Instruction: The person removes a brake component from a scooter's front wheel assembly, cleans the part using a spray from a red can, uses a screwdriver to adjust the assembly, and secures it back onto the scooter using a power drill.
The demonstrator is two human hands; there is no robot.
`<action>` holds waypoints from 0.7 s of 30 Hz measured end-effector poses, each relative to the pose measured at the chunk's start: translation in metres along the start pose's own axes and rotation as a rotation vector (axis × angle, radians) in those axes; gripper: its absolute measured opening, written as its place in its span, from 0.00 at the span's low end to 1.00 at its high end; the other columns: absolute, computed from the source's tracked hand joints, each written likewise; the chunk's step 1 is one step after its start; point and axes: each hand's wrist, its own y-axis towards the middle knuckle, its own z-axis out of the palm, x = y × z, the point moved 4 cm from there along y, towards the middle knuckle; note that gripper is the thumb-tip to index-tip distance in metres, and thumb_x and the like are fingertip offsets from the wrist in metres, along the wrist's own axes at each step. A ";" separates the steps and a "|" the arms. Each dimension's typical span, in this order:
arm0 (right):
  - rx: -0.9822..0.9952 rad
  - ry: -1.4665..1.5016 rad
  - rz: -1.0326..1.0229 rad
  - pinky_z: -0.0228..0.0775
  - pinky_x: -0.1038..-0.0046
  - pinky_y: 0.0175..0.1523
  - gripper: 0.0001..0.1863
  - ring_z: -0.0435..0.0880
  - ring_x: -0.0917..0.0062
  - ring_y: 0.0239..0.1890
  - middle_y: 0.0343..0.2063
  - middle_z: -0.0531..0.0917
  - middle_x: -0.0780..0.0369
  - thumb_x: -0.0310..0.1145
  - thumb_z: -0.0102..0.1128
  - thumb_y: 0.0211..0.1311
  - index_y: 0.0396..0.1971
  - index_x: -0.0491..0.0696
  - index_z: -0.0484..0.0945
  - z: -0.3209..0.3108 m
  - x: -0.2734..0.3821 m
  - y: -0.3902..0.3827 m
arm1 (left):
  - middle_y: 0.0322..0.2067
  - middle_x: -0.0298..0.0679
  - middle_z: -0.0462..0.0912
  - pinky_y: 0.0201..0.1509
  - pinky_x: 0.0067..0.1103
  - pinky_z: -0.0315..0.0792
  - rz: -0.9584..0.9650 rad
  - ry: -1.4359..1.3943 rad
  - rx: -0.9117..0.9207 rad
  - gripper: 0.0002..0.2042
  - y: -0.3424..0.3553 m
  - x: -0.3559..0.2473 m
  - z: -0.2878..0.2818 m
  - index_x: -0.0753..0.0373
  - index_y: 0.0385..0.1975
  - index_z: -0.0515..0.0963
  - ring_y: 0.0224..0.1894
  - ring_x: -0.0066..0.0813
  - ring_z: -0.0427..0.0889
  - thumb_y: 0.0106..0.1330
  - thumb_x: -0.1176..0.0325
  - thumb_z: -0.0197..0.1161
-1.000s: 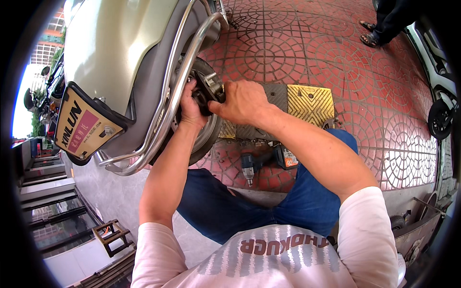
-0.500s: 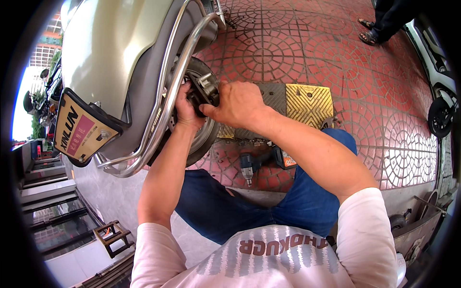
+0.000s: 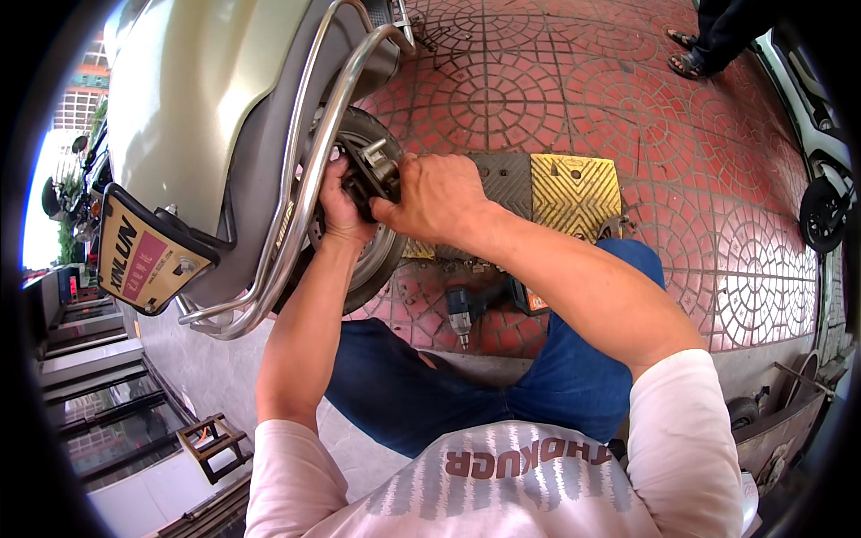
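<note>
Paving in red is edged on the near side by grey floor and is shared by a power tool and a yellow-and-grey ramp. At the wheel of a scooter, a metal part is grasped by the left grip and the right grip, hemmed in by a chrome guard bar leftward, more room being left toward the ramp. The part's far side is hidden, and the scooter is cut off by the upper edge.
</note>
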 end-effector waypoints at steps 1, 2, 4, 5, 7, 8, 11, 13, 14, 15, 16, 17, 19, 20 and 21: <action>0.008 -0.003 0.004 0.81 0.61 0.44 0.30 0.91 0.61 0.37 0.33 0.89 0.51 0.55 0.57 0.60 0.39 0.38 0.84 -0.001 0.001 -0.001 | 0.47 0.43 0.88 0.59 0.34 0.78 0.000 0.005 0.009 0.25 0.002 0.000 -0.004 0.62 0.52 0.81 0.49 0.40 0.87 0.72 0.47 0.51; 0.013 -0.006 0.011 0.81 0.61 0.44 0.29 0.91 0.61 0.37 0.33 0.89 0.51 0.54 0.58 0.60 0.39 0.38 0.83 -0.003 0.002 -0.002 | 0.49 0.44 0.88 0.62 0.35 0.77 -0.001 0.011 0.021 0.26 0.003 0.000 -0.004 0.63 0.53 0.81 0.51 0.42 0.87 0.72 0.47 0.50; -0.005 -0.011 0.012 0.81 0.61 0.44 0.29 0.91 0.61 0.38 0.33 0.89 0.52 0.54 0.57 0.60 0.40 0.38 0.83 0.001 0.001 -0.001 | 0.49 0.45 0.88 0.62 0.35 0.77 -0.006 0.018 0.035 0.26 0.003 0.001 -0.004 0.63 0.53 0.81 0.51 0.42 0.87 0.72 0.46 0.50; -0.015 -0.015 0.012 0.81 0.61 0.44 0.29 0.91 0.61 0.38 0.33 0.89 0.52 0.54 0.57 0.60 0.40 0.38 0.83 0.003 0.000 0.000 | 0.49 0.45 0.88 0.62 0.35 0.77 -0.008 0.021 0.042 0.27 0.004 0.001 -0.003 0.64 0.53 0.81 0.52 0.42 0.87 0.72 0.46 0.50; -0.001 0.017 0.007 0.81 0.59 0.47 0.31 0.90 0.57 0.39 0.34 0.89 0.48 0.55 0.59 0.60 0.42 0.37 0.82 0.006 -0.003 0.002 | 0.49 0.45 0.88 0.62 0.35 0.77 -0.005 0.023 0.027 0.27 0.006 0.002 -0.006 0.64 0.53 0.81 0.52 0.42 0.86 0.72 0.46 0.50; 0.009 0.034 0.001 0.81 0.58 0.49 0.32 0.89 0.55 0.40 0.34 0.88 0.47 0.56 0.60 0.60 0.43 0.36 0.82 0.006 -0.003 0.003 | 0.49 0.45 0.88 0.62 0.36 0.77 -0.001 0.023 0.015 0.27 0.005 0.003 -0.007 0.64 0.53 0.81 0.52 0.42 0.86 0.72 0.46 0.50; 0.020 0.050 0.026 0.81 0.58 0.49 0.32 0.89 0.55 0.40 0.34 0.88 0.47 0.56 0.60 0.59 0.42 0.36 0.82 0.005 -0.003 0.002 | 0.49 0.45 0.88 0.63 0.36 0.76 -0.029 0.004 0.043 0.27 0.003 0.003 -0.008 0.64 0.54 0.81 0.52 0.42 0.86 0.72 0.46 0.50; 0.033 0.048 0.025 0.81 0.58 0.48 0.33 0.89 0.55 0.40 0.34 0.88 0.47 0.57 0.61 0.58 0.42 0.36 0.82 0.002 -0.002 0.002 | 0.50 0.45 0.88 0.63 0.36 0.76 -0.023 0.017 0.033 0.27 0.001 0.002 -0.007 0.64 0.55 0.80 0.53 0.43 0.86 0.73 0.46 0.50; 0.039 0.047 0.026 0.81 0.58 0.48 0.33 0.89 0.55 0.40 0.34 0.88 0.47 0.57 0.61 0.58 0.42 0.36 0.82 0.001 -0.001 0.001 | 0.50 0.45 0.88 0.63 0.36 0.76 -0.021 0.024 0.028 0.27 0.001 0.001 -0.007 0.64 0.55 0.80 0.53 0.43 0.86 0.73 0.47 0.50; 0.029 0.050 0.020 0.81 0.58 0.48 0.33 0.89 0.55 0.40 0.33 0.88 0.47 0.57 0.61 0.58 0.42 0.36 0.82 0.000 -0.001 0.000 | 0.50 0.45 0.87 0.63 0.36 0.76 -0.016 0.021 0.027 0.27 0.001 0.000 -0.007 0.64 0.55 0.80 0.53 0.43 0.86 0.73 0.47 0.50; 0.020 0.053 0.013 0.81 0.58 0.48 0.33 0.89 0.55 0.40 0.33 0.88 0.47 0.57 0.61 0.58 0.42 0.36 0.82 -0.001 0.000 -0.001 | 0.51 0.45 0.87 0.63 0.36 0.76 -0.011 0.018 0.025 0.27 0.000 -0.001 -0.006 0.64 0.56 0.80 0.53 0.43 0.86 0.73 0.47 0.50; 0.008 0.058 0.008 0.81 0.57 0.48 0.34 0.89 0.55 0.39 0.33 0.88 0.46 0.57 0.61 0.57 0.42 0.36 0.82 -0.002 0.001 -0.001 | 0.51 0.45 0.87 0.63 0.36 0.76 -0.006 0.017 0.025 0.27 0.001 -0.002 -0.005 0.64 0.56 0.80 0.53 0.43 0.86 0.73 0.47 0.50; -0.003 0.057 0.002 0.81 0.57 0.48 0.33 0.89 0.54 0.39 0.33 0.88 0.46 0.57 0.61 0.57 0.42 0.36 0.82 -0.001 0.001 -0.001 | 0.51 0.45 0.87 0.63 0.36 0.76 -0.009 0.008 0.038 0.27 0.000 -0.004 -0.004 0.64 0.56 0.80 0.52 0.43 0.86 0.74 0.47 0.49; -0.007 0.054 0.001 0.81 0.57 0.48 0.33 0.89 0.54 0.39 0.33 0.88 0.46 0.57 0.61 0.57 0.42 0.36 0.82 0.001 0.000 -0.001 | 0.50 0.45 0.87 0.63 0.36 0.76 -0.011 0.001 0.044 0.26 -0.001 -0.005 -0.003 0.64 0.55 0.80 0.52 0.43 0.86 0.74 0.47 0.49; -0.009 0.058 0.002 0.81 0.57 0.47 0.33 0.89 0.54 0.39 0.33 0.88 0.46 0.57 0.61 0.57 0.42 0.36 0.82 0.003 0.000 0.000 | 0.50 0.45 0.87 0.63 0.36 0.77 -0.013 0.006 0.044 0.26 -0.001 -0.005 -0.002 0.64 0.55 0.80 0.52 0.42 0.86 0.74 0.47 0.49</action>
